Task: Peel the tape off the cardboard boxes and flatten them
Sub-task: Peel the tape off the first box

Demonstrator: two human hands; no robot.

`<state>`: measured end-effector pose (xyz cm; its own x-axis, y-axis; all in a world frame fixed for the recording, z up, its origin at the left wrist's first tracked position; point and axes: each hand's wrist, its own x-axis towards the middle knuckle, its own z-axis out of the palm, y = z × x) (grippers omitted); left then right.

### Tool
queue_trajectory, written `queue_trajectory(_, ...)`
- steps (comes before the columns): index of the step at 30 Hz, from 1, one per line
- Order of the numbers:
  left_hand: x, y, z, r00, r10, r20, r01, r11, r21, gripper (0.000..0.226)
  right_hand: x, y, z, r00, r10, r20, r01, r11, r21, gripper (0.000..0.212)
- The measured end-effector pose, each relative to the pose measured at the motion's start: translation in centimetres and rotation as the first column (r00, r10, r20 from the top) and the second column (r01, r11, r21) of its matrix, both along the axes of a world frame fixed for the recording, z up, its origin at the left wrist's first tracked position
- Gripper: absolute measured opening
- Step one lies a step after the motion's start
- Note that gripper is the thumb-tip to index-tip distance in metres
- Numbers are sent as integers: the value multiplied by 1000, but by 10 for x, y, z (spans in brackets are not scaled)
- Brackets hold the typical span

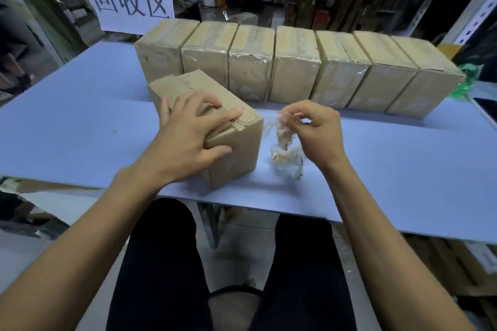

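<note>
Dark trousered knees sit nearest, under the edge of the blue tabletop (80, 126). Above them the left hand (188, 131) lies spread across the top of the near box (236, 142), fingers straight and pressing the flaps down. The right hand (312, 126) is just beside the box's right end, its fingertips pinched on a crumpled strip of clear tape (285, 142) that hangs down to the tabletop. Whether the tape is fully free of the box I cannot tell; a thin film seems to trail toward the corner.

To finish the peel well, I would keep the left hand's weight on the lid so the box does not lift or skid, and pull the strip low and back along the seam rather than straight up, which should spare the paper face. Once it is free, drop the wad aside before opening the flaps.

Plain brown corrugated card makes up the box, with scuffed, torn patches along the seam where the tape has taken fibres. The tape is thin, glossy and sticky, balled on itself with paper fuzz stuck to it. Behind stands a row of seven boxes (295, 64), side by side, with shiny tape wrinkled over their edges, not yet started.
</note>
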<state>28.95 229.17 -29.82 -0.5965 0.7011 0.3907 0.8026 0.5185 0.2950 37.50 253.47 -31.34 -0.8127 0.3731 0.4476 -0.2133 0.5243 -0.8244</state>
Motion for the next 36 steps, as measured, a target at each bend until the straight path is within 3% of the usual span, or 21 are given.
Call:
queue_trajectory(3, -5, -14, 0, 988, -92, 126, 82, 993, 86, 63, 6, 34, -2, 989, -146, 7, 145, 982, -124, 23)
queue_trajectory(7, -3, -17, -2, 973, -145, 177, 118, 981, 156, 61, 23, 32, -16, 952, -304, -9, 304, 949, 87, 11)
queue_trajectory(9, -3, -13, -2, 976, -139, 166, 110, 979, 173, 59, 26, 14, -42, 977, -204, 56, 180, 941, 287, 19)
queue_trajectory(11, -3, -11, -4, 975, -134, 177, 101, 977, 185, 61, 27, 5, -66, 943, -125, 309, -23, 900, 435, 38)
queue_trajectory(13, -2, -12, -5, 976, -124, 177, 90, 978, 189, 61, 27, 11, -71, 894, -150, 423, -83, 871, 484, 53)
queue_trajectory(15, -1, -14, -6, 978, -110, 176, 76, 979, 189, 62, 28, 18, -59, 856, -207, 474, -42, 886, 462, 58)
queue_trajectory(17, -1, -14, -8, 980, -112, 165, 77, 975, 206, 58, 30, 14, -42, 862, -267, 431, 44, 886, 461, 67)
queue_trajectory(20, 1, -9, -8, 984, -93, 152, 51, 964, 261, 55, 30, -23, -19, 953, -236, 191, 159, 924, 348, 63)
queue_trajectory(22, 1, -7, -7, 990, -81, 115, 42, 949, 312, 51, 27, -50, -12, 981, -94, 169, 53, 971, 233, 60)
queue_trajectory(25, 1, -19, -5, 991, -5, 131, -57, 883, 465, 43, 20, -77, -17, 936, 114, 332, -166, 977, 133, 70)
queue_trajectory(27, 1, -37, -4, 987, 27, 160, -106, 854, 509, 45, 15, -86, -23, 937, 182, 297, -201, 979, 33, 66)
queue_trajectory(31, 5, -70, -3, 982, 17, 186, -97, 896, 433, 55, 4, -103, -26, 998, 58, 41, -53, 992, -115, 31)
queue_trajectory(36, 4, -100, -18, 927, 35, 373, -188, 904, 383, 76, 0, -116, -24, 987, 40, -154, -51, 996, -69, 34)
